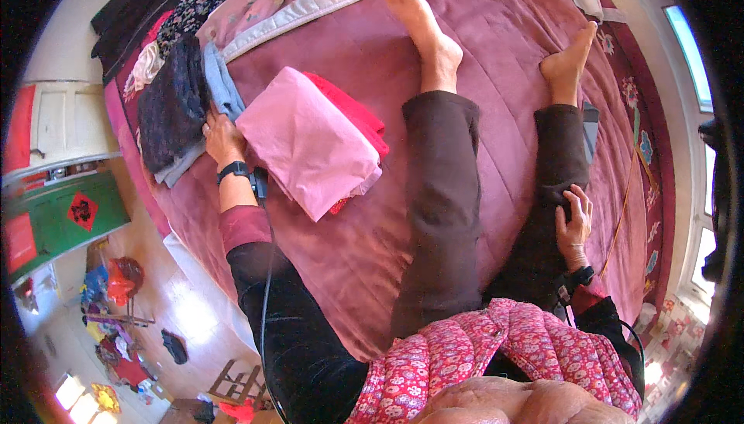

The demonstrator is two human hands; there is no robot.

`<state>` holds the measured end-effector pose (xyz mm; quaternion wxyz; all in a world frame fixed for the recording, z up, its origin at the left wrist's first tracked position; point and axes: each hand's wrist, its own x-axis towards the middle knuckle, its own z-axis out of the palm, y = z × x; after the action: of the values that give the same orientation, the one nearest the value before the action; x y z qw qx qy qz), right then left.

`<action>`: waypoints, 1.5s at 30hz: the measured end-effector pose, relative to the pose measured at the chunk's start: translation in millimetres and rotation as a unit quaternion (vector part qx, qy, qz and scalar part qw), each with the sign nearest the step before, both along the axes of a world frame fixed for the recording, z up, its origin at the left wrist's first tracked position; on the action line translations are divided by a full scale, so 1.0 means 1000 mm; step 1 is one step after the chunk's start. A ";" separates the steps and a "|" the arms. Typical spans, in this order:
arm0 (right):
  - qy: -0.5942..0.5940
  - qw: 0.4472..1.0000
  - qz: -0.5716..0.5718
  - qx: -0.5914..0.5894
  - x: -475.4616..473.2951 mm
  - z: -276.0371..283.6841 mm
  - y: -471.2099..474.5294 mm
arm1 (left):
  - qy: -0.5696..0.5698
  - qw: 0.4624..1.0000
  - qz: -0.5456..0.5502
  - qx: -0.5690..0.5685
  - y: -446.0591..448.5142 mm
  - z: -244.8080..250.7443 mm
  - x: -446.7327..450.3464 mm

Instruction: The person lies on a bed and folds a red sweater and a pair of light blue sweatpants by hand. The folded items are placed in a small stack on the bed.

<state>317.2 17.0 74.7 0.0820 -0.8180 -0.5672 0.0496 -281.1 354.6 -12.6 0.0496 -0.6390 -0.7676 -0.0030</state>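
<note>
My left hand (224, 138) reaches to the near end of a folded light blue cloth (222, 84), which leans against a stack of folded dark clothes (174, 110). Its fingertips are partly hidden at the cloth, so a grip cannot be made out. Just right of that hand lies a folded pink cloth (311, 142) on top of a red cloth (349, 107). My right hand (574, 220) rests on the dark brown trousers over my right leg, fingers slightly bent, holding nothing visible.
My legs stretch out over a pink quilted bedspread (360, 261). Beyond the stack lie more clothes and a white-edged cover (314, 8). A dark flat object (590, 127) sits beside my right leg. Left of the bed, a chair (237, 382) and a red basin (125, 280) stand on the floor.
</note>
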 end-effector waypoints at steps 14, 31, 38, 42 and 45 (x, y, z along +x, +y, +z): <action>0.004 1.000 0.000 0.019 -0.005 0.005 -0.002 | -0.258 0.948 0.079 0.166 -0.005 0.126 -0.069; 0.031 0.998 0.008 0.062 0.011 -0.002 -0.024 | -0.484 0.801 -0.096 0.339 -0.149 0.343 0.058; 0.048 0.995 0.021 0.087 0.019 -0.005 -0.033 | -0.578 0.731 -0.350 -0.098 -0.280 0.274 0.226; 0.062 0.994 0.026 0.081 0.024 -0.006 -0.035 | -0.546 0.653 -0.376 -0.367 -0.308 0.212 0.257; 0.067 0.991 0.039 0.107 0.026 -0.007 -0.036 | -0.582 0.753 -0.239 -0.192 -0.278 0.170 0.226</action>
<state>343.2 -19.4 68.1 0.2054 -0.7764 -0.5940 0.0467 -55.3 76.4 157.6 -0.5329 -0.6725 -0.4545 -0.2391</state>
